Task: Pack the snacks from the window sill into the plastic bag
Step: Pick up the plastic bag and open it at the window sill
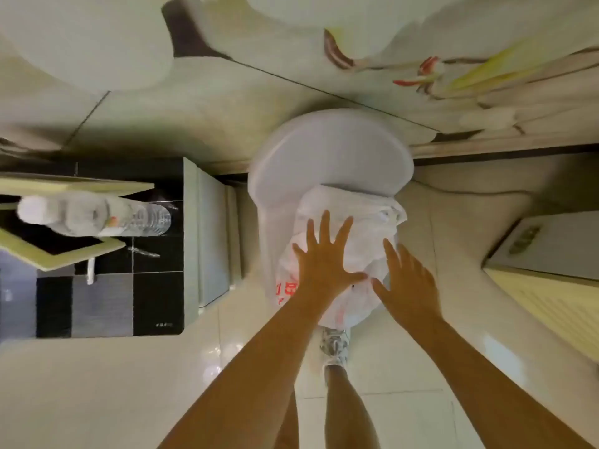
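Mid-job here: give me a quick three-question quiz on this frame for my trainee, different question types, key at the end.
1. True or false: the left hand lies flat with fingers spread on the white plastic bag.
2. What does the bag rest on? A) white chair B) tiled floor C) radiator
3. Fill in: the water bottle stands at the ____ side of the frame.

Key: 1 true; 2 A; 3 left. The right hand is open too, beside the bag.
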Motion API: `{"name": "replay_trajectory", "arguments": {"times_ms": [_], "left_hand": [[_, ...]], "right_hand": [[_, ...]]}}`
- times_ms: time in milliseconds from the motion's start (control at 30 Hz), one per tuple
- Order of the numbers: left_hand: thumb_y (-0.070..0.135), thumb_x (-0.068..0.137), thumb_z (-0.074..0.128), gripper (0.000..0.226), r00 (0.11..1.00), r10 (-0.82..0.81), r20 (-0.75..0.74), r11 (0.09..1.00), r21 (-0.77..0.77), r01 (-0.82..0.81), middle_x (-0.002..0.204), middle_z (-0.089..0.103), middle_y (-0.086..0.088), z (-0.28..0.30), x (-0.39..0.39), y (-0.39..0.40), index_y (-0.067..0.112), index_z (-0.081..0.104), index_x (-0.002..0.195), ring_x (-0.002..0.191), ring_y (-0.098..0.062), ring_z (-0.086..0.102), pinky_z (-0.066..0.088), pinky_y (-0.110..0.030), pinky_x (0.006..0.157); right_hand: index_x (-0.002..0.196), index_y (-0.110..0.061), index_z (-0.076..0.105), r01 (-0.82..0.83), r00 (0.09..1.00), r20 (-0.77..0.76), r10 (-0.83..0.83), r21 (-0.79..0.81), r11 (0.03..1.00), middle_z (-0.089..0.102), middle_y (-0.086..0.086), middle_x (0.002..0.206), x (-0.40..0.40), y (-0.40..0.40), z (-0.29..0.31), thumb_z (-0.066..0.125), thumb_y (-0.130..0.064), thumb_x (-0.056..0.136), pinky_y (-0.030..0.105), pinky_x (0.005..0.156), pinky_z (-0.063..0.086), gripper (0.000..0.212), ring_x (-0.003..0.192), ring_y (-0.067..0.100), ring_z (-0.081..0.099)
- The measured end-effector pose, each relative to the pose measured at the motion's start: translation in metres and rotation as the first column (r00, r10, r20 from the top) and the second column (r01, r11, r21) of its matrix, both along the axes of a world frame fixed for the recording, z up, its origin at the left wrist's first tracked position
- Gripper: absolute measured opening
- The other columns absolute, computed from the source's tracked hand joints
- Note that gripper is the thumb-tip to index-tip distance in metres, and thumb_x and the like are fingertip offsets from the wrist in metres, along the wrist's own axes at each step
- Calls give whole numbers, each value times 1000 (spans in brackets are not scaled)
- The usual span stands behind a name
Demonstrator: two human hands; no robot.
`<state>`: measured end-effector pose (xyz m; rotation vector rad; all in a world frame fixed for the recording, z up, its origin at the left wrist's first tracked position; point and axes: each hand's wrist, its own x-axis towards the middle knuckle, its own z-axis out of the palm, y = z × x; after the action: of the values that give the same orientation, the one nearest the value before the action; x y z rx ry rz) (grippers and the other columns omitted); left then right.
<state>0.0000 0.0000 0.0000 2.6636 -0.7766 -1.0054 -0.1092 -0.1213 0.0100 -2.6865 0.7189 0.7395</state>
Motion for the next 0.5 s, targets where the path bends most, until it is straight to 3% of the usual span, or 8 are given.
{"name": "replay_trajectory", "arguments": {"times_ms": [133, 200, 300, 367, 433, 500], "left_hand": [[76, 71, 55, 113, 1000, 6, 10, 999, 46, -7, 157, -28, -2, -41, -5, -19, 38, -17, 149, 144, -35, -22, 4, -65, 111], [63, 80, 60, 104, 1000, -11, -18, 999, 40, 11, 158, -23, -3, -51, -5, -19, 34, -10, 151, 146, -36, -14, 16, -62, 111], [30, 94, 54, 58, 999, 40, -20, 998, -49, -41, 158, 17, -5, -50, 4, -11, 21, 30, 147, 138, -31, 30, 47, -42, 97], [16, 96, 46, 35, 973, 225, -46, 955, -188, -230, 138, 48, -3, -44, 12, -5, 15, 50, 131, 113, -25, 54, 49, -30, 82], [10, 98, 40, 24, 901, 402, -160, 845, -313, -433, 114, 60, -1, -29, 19, 3, 15, 54, 117, 94, -21, 59, 44, -20, 71], [5, 98, 38, 20, 819, 485, -307, 719, -393, -574, 98, 60, 1, -12, 25, 11, 18, 51, 106, 82, -15, 57, 41, -14, 63]], "right_hand": [[151, -18, 18, 96, 993, 75, -96, 7, 995, 31, 14, 153, -4, 7, -38, 43, -62, 87, 47, 98, 47, 82, 128, 34, 48], [153, -21, 9, 111, 989, 90, -113, 31, 993, 27, 12, 155, -7, 10, -47, 46, -60, 88, 45, 98, 47, 84, 129, 32, 47], [152, -27, -5, 148, 985, 75, -154, 77, 986, 16, 7, 159, -5, 11, -43, 45, -58, 91, 41, 106, 41, 85, 137, 26, 38], [152, -28, -5, 181, 975, 108, -192, 103, 978, 15, 7, 160, -2, 14, -37, 42, -58, 92, 41, 106, 39, 82, 137, 26, 38], [151, -29, -6, 232, 961, 117, -249, 146, 962, 15, 6, 160, 2, 17, -27, 39, -58, 93, 41, 105, 39, 79, 136, 27, 39], [151, -31, -3, 270, 946, 135, -295, 177, 946, 17, 4, 159, 7, 21, -14, 36, -59, 93, 41, 101, 42, 76, 133, 27, 43]]}}
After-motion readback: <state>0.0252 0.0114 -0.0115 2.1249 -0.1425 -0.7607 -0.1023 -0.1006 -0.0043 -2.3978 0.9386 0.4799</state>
